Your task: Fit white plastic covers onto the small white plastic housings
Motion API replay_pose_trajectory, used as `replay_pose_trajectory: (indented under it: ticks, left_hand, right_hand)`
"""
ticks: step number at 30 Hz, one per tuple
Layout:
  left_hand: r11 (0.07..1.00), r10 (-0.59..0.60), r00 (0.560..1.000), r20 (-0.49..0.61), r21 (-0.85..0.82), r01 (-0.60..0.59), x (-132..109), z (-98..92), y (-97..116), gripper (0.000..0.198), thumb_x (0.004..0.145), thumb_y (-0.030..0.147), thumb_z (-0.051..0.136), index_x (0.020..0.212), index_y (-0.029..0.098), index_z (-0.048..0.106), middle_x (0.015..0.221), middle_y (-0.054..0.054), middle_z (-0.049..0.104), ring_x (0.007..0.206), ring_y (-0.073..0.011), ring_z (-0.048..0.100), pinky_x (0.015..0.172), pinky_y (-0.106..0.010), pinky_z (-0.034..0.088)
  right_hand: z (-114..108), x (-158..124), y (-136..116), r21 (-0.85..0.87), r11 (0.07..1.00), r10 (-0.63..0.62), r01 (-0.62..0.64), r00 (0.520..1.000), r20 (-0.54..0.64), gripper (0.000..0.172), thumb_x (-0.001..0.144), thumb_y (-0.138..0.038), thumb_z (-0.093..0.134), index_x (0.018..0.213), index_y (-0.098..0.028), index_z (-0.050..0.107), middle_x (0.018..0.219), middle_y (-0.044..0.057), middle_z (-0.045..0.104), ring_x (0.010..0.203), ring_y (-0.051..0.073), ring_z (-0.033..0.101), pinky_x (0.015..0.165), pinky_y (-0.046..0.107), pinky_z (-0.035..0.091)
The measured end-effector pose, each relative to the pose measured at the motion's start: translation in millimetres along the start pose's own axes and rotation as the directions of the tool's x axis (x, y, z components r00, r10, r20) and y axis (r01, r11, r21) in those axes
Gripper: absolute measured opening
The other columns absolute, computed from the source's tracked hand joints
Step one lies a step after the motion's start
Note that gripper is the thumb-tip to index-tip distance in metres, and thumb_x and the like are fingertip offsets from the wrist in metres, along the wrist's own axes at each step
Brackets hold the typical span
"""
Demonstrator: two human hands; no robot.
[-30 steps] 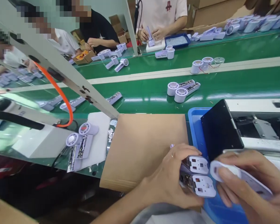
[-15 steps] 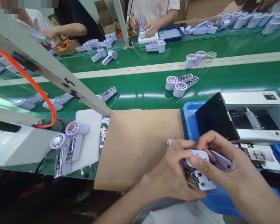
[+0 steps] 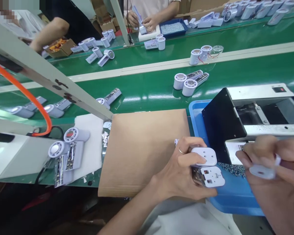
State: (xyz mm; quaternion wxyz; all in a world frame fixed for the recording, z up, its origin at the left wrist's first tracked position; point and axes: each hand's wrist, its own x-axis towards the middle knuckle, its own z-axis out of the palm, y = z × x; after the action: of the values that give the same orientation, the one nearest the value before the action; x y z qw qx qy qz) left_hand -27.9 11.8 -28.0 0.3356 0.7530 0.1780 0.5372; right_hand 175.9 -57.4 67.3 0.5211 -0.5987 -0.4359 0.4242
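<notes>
My left hand point(image 3: 178, 173) is closed around two pale lavender handheld fans, side by side. The end of the upper fan point(image 3: 207, 156) faces right and shows small holes. Below it, the end of the lower fan point(image 3: 214, 177) has cut-outs, and part of its circuit board shows; the fan heads are mostly hidden behind my fingers. Over at the right, my right hand point(image 3: 271, 153) is blurred by motion, its fingers pinched on a pale plastic cover point(image 3: 262, 172) with a small hole. That hand is in front of the metal-framed machine point(image 3: 262, 130).
A blue tray point(image 3: 240, 199) with many small screws point(image 3: 231, 169) lies beneath the machine. Cardboard point(image 3: 142, 147) covers the bench before me. Two open fans point(image 3: 70, 153) rest by white foam point(image 3: 93, 143) at left. More fans stand on the green conveyor point(image 3: 142, 94); co-workers sit beyond.
My right hand has moved away from the fans to the right, carrying the plastic cover. My left hand still grips both fans, whose ends now show fully. The view has shifted slightly.
</notes>
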Motion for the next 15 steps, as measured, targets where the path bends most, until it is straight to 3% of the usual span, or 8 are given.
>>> replay_pose_trajectory:
  ticks: [2, 6, 9, 12, 15]
  left_hand:
    - [1.000, -0.014, 1.000, 0.014, 0.010, 0.014, 1.9, -0.3, 0.4, 0.102, 0.081, 0.035, 0.109, 0.150, 0.043, 0.034, 0.150, -0.008, 0.062, 0.125, -0.0294, 0.079, 0.105, -0.053, 0.071]
    - [0.998, -0.025, 0.997, 0.075, 0.052, 0.021, 4.4, -2.4, 6.8, 0.089, 0.092, 0.041, 0.103, 0.150, 0.043, 0.035, 0.146, -0.007, 0.066, 0.118, -0.0272, 0.078, 0.104, -0.052, 0.069]
    - [0.997, -0.050, 0.995, 0.084, 0.070, 0.045, 2.7, -0.8, 12.2, 0.085, 0.096, 0.041, 0.098, 0.153, 0.042, 0.035, 0.146, -0.009, 0.068, 0.115, -0.0287, 0.079, 0.103, -0.054, 0.068]
    - [0.996, -0.079, 0.994, 0.080, 0.047, 0.075, -2.5, 5.5, 11.9, 0.094, 0.088, 0.042, 0.104, 0.151, 0.044, 0.035, 0.149, -0.008, 0.069, 0.118, -0.0313, 0.081, 0.107, -0.056, 0.065]
    - [0.997, -0.065, 0.998, 0.022, 0.053, 0.063, -6.1, 11.1, 7.0, 0.101, 0.081, 0.047, 0.109, 0.151, 0.045, 0.036, 0.146, -0.006, 0.070, 0.113, -0.0299, 0.080, 0.105, -0.053, 0.061]
  right_hand:
    - [11.5, 2.6, -12.0, -0.098, 0.993, 0.071, -0.066, 0.996, 0.049, 0.081, 0.098, -0.091, 0.108, 0.112, -0.017, 0.077, 0.093, 0.011, 0.050, 0.098, 0.031, 0.065, 0.080, 0.030, 0.070]
    - [33.7, -2.0, -26.1, -0.161, 0.982, 0.112, -0.100, 0.992, 0.066, 0.078, 0.099, -0.090, 0.109, 0.111, -0.018, 0.082, 0.093, 0.011, 0.054, 0.096, 0.031, 0.066, 0.076, 0.030, 0.069]
    - [30.5, -17.1, -25.9, -0.103, 0.978, 0.192, -0.182, 0.977, 0.097, 0.072, 0.100, -0.086, 0.108, 0.107, -0.019, 0.084, 0.103, 0.012, 0.061, 0.097, 0.028, 0.069, 0.078, 0.025, 0.067]
    - [22.6, -32.3, -21.9, 0.019, 0.940, 0.335, -0.340, 0.934, 0.121, 0.064, 0.095, -0.077, 0.114, 0.101, -0.020, 0.084, 0.096, 0.008, 0.057, 0.086, 0.020, 0.063, 0.075, 0.017, 0.059]
    - [21.5, -37.3, -17.0, 0.110, 0.902, 0.401, -0.418, 0.904, 0.150, 0.078, 0.097, -0.085, 0.113, 0.098, -0.016, 0.077, 0.095, 0.010, 0.053, 0.090, 0.021, 0.064, 0.072, 0.014, 0.052]
